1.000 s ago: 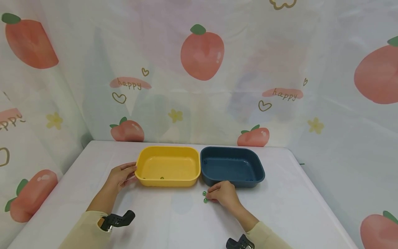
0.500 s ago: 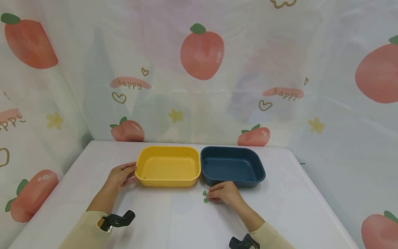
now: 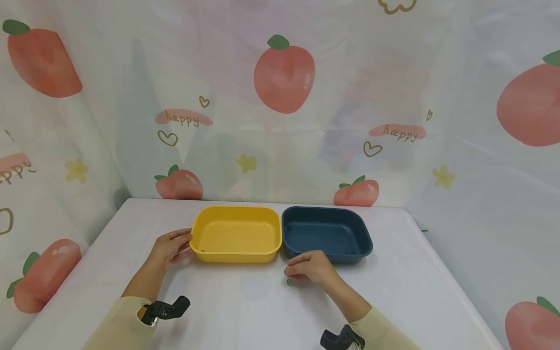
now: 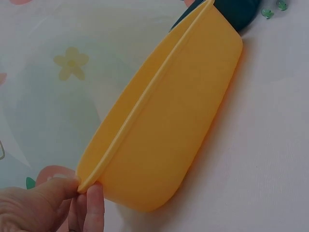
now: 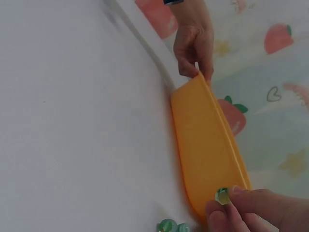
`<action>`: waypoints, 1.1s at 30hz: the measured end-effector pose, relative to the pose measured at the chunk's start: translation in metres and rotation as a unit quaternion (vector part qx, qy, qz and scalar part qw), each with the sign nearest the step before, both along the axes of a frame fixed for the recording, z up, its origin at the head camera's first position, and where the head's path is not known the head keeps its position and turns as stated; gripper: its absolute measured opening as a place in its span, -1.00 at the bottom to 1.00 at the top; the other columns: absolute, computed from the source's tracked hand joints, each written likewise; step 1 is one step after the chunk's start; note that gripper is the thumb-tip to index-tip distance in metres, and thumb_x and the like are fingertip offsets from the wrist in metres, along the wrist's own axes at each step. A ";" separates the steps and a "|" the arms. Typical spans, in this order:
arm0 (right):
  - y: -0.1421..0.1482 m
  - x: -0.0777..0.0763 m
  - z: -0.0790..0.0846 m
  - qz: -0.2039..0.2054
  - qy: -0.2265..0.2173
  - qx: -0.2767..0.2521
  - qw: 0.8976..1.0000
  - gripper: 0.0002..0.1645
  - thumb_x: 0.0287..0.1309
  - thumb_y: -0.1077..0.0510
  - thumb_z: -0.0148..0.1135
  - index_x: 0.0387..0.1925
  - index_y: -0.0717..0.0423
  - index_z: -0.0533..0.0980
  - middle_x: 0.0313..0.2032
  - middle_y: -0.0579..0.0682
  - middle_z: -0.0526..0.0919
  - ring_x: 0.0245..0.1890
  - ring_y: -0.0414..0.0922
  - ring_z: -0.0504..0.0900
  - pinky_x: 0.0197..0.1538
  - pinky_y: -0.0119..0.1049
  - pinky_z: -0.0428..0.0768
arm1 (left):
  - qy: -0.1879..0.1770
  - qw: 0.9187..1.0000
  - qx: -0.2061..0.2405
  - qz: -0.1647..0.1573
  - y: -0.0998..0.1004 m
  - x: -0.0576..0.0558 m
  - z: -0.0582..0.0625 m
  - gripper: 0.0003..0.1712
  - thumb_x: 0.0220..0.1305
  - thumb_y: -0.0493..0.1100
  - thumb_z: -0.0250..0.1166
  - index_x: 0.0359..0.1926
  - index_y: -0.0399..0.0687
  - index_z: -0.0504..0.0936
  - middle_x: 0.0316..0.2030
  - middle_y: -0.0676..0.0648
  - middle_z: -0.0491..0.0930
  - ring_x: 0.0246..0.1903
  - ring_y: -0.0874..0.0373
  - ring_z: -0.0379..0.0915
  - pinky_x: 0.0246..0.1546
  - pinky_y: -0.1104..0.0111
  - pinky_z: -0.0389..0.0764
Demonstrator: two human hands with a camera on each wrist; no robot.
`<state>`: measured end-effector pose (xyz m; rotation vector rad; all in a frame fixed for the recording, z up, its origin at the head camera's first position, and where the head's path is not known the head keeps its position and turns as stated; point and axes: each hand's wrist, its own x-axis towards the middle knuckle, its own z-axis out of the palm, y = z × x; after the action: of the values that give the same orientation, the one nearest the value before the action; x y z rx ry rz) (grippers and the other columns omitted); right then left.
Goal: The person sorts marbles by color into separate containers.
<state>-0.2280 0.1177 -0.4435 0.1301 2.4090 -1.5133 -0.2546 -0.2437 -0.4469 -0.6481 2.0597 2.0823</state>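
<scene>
My left hand pinches the left rim of a yellow plastic bin, thumb over the edge and fingers beneath it in the left wrist view. Between thumb and fingertips, my right hand holds a green glass marble, just in front of the dark blue bin. Two more green marbles lie on the white table below that hand; one marble shows in the head view, the other partly covered by the fingertips. In the right wrist view this marble pair sits close together at the bottom edge.
Both bins stand side by side near the back of the white-covered table. Small marbles lie inside the blue bin, and a dark spot shows in the yellow bin's front left corner. A fruit-printed curtain hangs behind.
My right hand has shifted slightly left and away from me, now partly covering a marble. A marble visible in the yellow bin a second ago is out of sight. My left hand stays put.
</scene>
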 end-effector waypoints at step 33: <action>-0.029 -0.045 0.030 -0.025 -0.005 -0.109 0.994 -0.71 0.10 0.34 0.39 -0.11 0.41 0.64 -0.33 0.19 0.77 -0.33 -0.04 0.78 -0.22 -0.28 0.74 | -0.010 1.000 -0.015 -0.002 0.001 -0.001 -0.001 -0.43 0.41 -0.17 0.22 0.36 -0.25 0.36 0.19 -0.27 0.49 -0.28 0.27 0.61 -0.04 0.30 0.67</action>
<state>-0.2731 0.0886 -0.4139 0.1520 2.2304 -1.7824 -0.2554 -0.2428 -0.4477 -0.6661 2.0834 2.0382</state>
